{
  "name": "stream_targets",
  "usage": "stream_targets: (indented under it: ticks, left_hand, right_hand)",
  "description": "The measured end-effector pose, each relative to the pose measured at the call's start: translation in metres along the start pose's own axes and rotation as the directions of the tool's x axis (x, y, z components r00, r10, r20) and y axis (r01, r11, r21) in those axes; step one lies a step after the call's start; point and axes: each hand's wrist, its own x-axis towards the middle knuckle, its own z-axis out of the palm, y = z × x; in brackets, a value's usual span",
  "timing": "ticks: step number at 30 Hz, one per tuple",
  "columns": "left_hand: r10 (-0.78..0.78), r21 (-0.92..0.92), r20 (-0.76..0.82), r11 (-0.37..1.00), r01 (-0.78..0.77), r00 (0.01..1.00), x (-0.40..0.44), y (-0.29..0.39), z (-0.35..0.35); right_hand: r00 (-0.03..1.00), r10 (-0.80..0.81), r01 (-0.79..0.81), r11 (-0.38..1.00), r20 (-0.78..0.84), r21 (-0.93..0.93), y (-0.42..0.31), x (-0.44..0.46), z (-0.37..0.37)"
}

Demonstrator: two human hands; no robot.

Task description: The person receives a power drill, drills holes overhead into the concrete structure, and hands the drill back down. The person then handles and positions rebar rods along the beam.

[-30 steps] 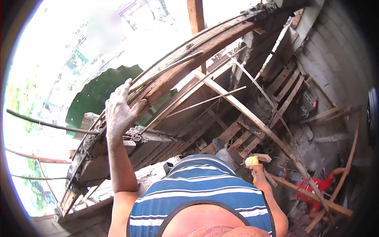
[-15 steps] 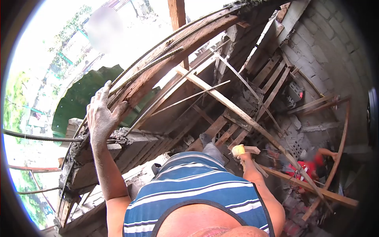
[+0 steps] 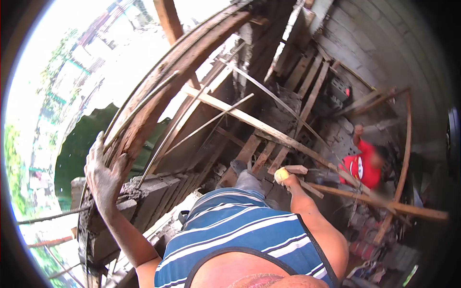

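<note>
At the left of the frame, the person's left hand [image 3: 103, 178] lies against a curved timber beam [image 3: 149, 111], fingers stretched out and thumb apart, propped on it rather than clenched. The beam slants from there to the top centre, with steel rebar [image 3: 161, 88] along it. I'd judge it heavy, stiff and rough with splinters; best taken round its bare lower edge, clear of the bars, which look springy.

Right of centre, the right hand [image 3: 290, 182] is curled round a small yellow object [image 3: 281, 175], too small from here to name. I'd guess it light and easily kept in one fist, held by its middle; whether it's hard or soft I can't tell.

Against half a second ago, the beam sits further left and lower, both hands keeping their places on their things. Far right, the co-worker's red shirt [image 3: 369, 165] now shows more fully, one hand raised.
</note>
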Motion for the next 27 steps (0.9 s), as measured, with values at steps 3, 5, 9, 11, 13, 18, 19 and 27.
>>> stream_targets:
  ticks: [3,5,9,11,13,18,19,27]
  left_hand:
    - [0.003,-0.035,-0.001,0.999,-0.003,1.000,-0.001,0.004,0.001]
    - [0.024,-0.078,-0.016,0.997,-0.025,1.000,-0.001,0.005,0.002]
    - [0.017,-0.119,-0.027,0.993,-0.020,0.999,0.000,0.008,0.004]
    - [0.008,-0.145,-0.020,0.989,-0.010,1.000,0.000,0.009,0.004]
    - [-0.001,-0.165,-0.018,0.986,-0.002,1.000,0.001,0.008,0.006]
    - [-0.012,-0.110,-0.005,0.994,0.011,1.000,0.001,0.011,-0.001]
    - [-0.007,-0.100,-0.007,0.995,0.006,1.000,0.001,0.013,-0.002]
    - [-0.045,-0.077,0.018,0.996,0.046,0.999,0.000,0.011,-0.004]
  right_hand:
    - [0.999,0.005,-0.005,1.000,-0.040,0.018,-0.008,-0.009,-0.010]
    - [0.997,0.016,-0.008,0.995,-0.082,0.095,0.002,0.008,-0.004]
    - [0.994,0.090,-0.089,0.996,-0.061,0.026,-0.002,0.016,-0.015]
    - [0.997,0.051,-0.049,0.999,-0.062,0.020,0.005,0.029,-0.011]
    - [0.998,0.047,-0.048,0.999,-0.038,-0.015,0.002,0.021,-0.018]
    - [0.996,-0.005,0.011,0.998,-0.087,0.070,-0.005,0.016,-0.022]
    - [0.995,0.003,0.002,0.999,-0.102,0.044,0.000,0.026,-0.018]
    - [0.994,0.054,-0.051,0.998,-0.092,0.039,0.004,0.043,-0.015]
